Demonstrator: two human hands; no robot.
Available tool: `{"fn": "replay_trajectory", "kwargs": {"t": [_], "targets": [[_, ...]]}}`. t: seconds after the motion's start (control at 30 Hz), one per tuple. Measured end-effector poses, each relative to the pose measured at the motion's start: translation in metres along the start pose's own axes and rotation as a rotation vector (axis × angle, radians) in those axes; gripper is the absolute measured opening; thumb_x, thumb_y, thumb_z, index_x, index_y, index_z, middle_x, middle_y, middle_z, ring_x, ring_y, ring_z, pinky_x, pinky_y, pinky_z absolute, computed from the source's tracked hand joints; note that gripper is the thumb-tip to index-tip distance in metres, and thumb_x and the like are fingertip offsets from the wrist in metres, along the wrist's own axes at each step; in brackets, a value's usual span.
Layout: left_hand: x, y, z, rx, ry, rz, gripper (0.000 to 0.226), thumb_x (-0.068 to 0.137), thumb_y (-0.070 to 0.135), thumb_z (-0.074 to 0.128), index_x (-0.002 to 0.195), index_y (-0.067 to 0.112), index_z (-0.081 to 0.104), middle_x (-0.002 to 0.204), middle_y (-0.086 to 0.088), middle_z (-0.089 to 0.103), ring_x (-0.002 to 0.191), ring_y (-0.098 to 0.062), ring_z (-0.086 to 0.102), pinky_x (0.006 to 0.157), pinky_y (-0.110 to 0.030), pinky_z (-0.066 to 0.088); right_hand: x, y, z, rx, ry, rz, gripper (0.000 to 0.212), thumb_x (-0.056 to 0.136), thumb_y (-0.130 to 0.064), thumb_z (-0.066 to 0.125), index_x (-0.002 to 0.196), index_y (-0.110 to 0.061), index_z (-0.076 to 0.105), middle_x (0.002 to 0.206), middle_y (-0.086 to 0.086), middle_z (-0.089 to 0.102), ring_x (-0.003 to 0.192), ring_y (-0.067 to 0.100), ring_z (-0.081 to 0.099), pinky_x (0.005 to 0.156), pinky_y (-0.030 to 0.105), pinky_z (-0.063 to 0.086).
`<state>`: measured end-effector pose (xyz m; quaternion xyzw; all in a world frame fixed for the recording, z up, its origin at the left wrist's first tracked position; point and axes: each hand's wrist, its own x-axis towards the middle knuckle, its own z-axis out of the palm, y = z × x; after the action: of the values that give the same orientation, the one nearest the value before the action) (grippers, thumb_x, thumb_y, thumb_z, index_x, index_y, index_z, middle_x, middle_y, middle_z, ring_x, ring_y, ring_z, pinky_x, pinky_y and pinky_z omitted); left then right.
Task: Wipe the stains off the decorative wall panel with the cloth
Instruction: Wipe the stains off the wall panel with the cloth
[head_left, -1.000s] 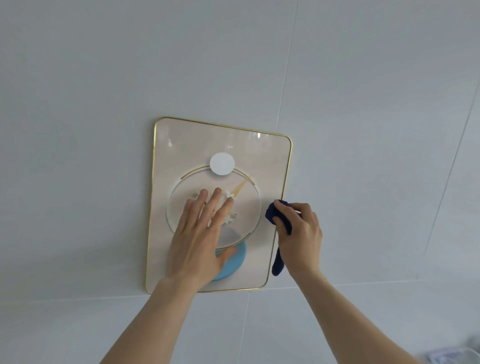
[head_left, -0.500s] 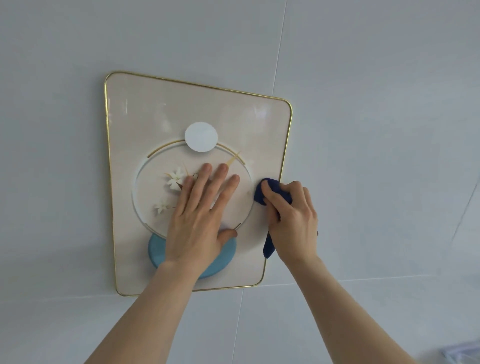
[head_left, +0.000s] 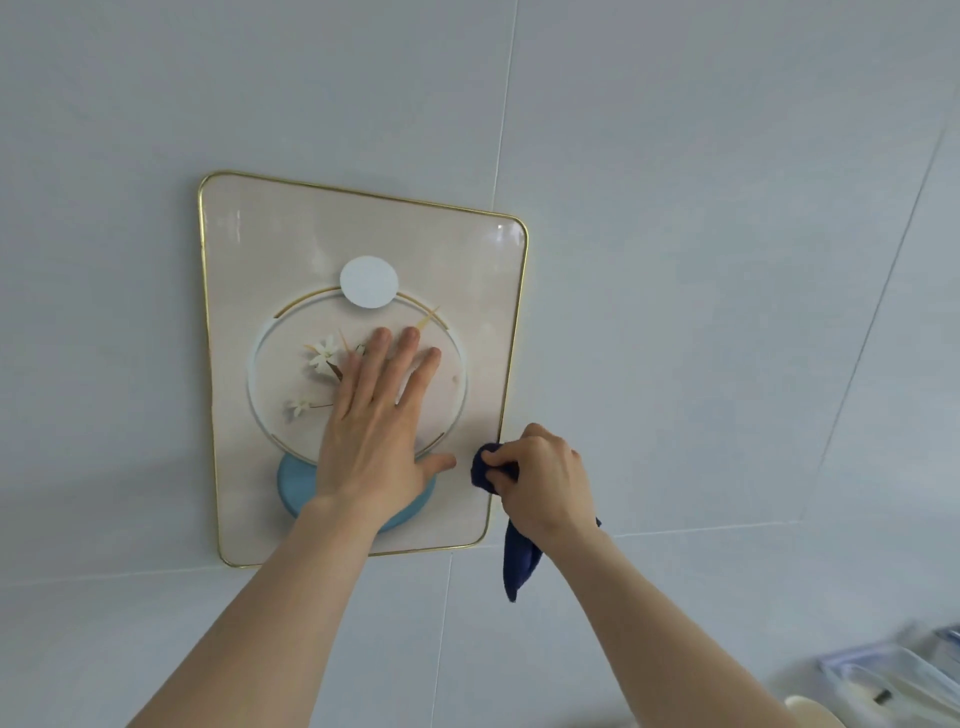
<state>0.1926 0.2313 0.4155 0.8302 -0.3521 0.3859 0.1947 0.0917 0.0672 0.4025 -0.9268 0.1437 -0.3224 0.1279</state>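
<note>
A cream decorative wall panel (head_left: 291, 234) with a thin gold rim hangs on the pale tiled wall. It shows a round ring with white flowers, a white disc above and a blue disc below. My left hand (head_left: 379, 415) lies flat on the ring, fingers spread, holding nothing. My right hand (head_left: 543, 483) is closed around a dark blue cloth (head_left: 519, 561), pressing its bunched end against the panel's lower right edge. The cloth's tail hangs down below my wrist.
Grey wall tiles (head_left: 727, 260) with thin seams surround the panel. At the bottom right corner sit clear plastic containers (head_left: 893, 680) and a cream rounded object (head_left: 810, 714), both blurred.
My right hand with the cloth has slid down the panel's right edge, from beside the ring to the lower right part. My left hand stays flat on the ring.
</note>
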Motion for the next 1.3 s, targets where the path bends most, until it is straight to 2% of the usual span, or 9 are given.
{"fn": "replay_trajectory", "kwargs": {"t": [0.13,0.27,0.4,0.67,0.83,0.93,1.03,1.17,1.3], "targets": [[-0.017,0.016,-0.01,-0.23,-0.018,-0.043,0.099,0.08,0.055,0.08,0.16,0.03,0.028,0.166,0.004,0.035,0.155,-0.021,0.026,0.127,-0.04,0.022,-0.025,0.008,-0.013,0.269,-0.064,0.191,0.016,0.081,-0.024,0.079,0.093,-0.034,0.08,0.089,-0.013,0.072,0.085,0.017,0.068,0.073,0.031,0.057],[-0.051,0.041,0.001,-0.504,-0.281,-0.124,0.08,0.085,0.058,0.073,0.154,0.043,0.035,0.155,0.018,0.047,0.143,-0.009,0.044,0.116,-0.037,0.042,-0.043,0.019,-0.015,0.498,-0.119,0.304,0.015,0.075,-0.027,0.087,0.079,-0.03,0.073,0.082,-0.008,0.074,0.075,0.015,0.071,0.069,0.031,0.061],[-0.076,0.062,0.021,-0.602,-0.471,-0.149,0.053,0.09,0.048,0.073,0.138,0.045,0.05,0.128,0.024,0.067,0.118,0.0,0.063,0.105,-0.036,0.053,-0.061,0.032,-0.017,0.691,-0.222,0.366,0.021,0.079,-0.024,0.086,0.088,-0.02,0.068,0.084,0.005,0.078,0.073,0.026,0.076,0.067,0.038,0.066],[-0.074,0.09,0.024,-0.615,-0.41,-0.223,0.01,0.096,0.042,0.068,0.104,0.041,0.062,0.098,0.022,0.072,0.093,-0.002,0.066,0.091,-0.028,0.057,-0.083,0.072,-0.025,0.975,-0.434,0.401,0.034,0.083,-0.023,0.086,0.112,-0.024,0.07,0.101,0.002,0.08,0.094,0.021,0.077,0.084,0.034,0.063],[-0.069,0.095,0.025,-0.607,-0.333,-0.229,0.02,0.094,0.045,0.067,0.112,0.047,0.058,0.103,0.026,0.071,0.099,0.004,0.065,0.091,-0.027,0.057,-0.075,0.073,-0.028,0.9,-0.272,0.275,0.028,0.087,-0.015,0.08,0.109,-0.03,0.073,0.096,-0.009,0.079,0.091,0.012,0.075,0.073,0.021,0.058],[-0.052,0.082,0.015,-0.504,-0.056,-0.21,0.042,0.093,0.043,0.064,0.133,0.044,0.052,0.128,0.024,0.063,0.12,0.0,0.056,0.102,-0.026,0.046,-0.051,0.057,-0.031,0.79,-0.081,0.152,0.03,0.086,-0.014,0.078,0.106,-0.036,0.075,0.097,-0.014,0.076,0.092,0.003,0.071,0.075,0.028,0.059],[-0.027,0.058,0.003,-0.24,0.194,-0.152,0.067,0.088,0.042,0.072,0.148,0.028,0.046,0.151,0.006,0.051,0.143,-0.02,0.043,0.118,-0.041,0.036,-0.022,0.029,-0.028,0.671,0.119,0.012,0.035,0.085,-0.012,0.08,0.112,-0.033,0.076,0.105,-0.013,0.067,0.095,0.004,0.068,0.086,0.033,0.057],[0.001,0.033,-0.006,0.088,0.165,-0.13,0.107,0.079,0.054,0.078,0.163,0.023,0.019,0.173,-0.003,0.017,0.161,-0.027,0.013,0.129,-0.05,0.018,0.013,-0.014,-0.017,0.348,0.362,-0.288,0.033,0.088,-0.014,0.076,0.118,-0.029,0.073,0.112,-0.001,0.062,0.095,0.023,0.065,0.072,0.04,0.056],[0.008,0.014,0.001,0.211,0.098,-0.151,0.13,0.068,0.057,0.087,0.165,0.018,0.01,0.175,-0.005,0.011,0.162,-0.027,0.008,0.13,-0.048,0.013,0.038,-0.035,-0.007,0.032,0.401,-0.424,0.047,0.074,-0.003,0.08,0.116,-0.024,0.072,0.114,0.01,0.06,0.093,0.03,0.06,0.058,0.031,0.049]]}}
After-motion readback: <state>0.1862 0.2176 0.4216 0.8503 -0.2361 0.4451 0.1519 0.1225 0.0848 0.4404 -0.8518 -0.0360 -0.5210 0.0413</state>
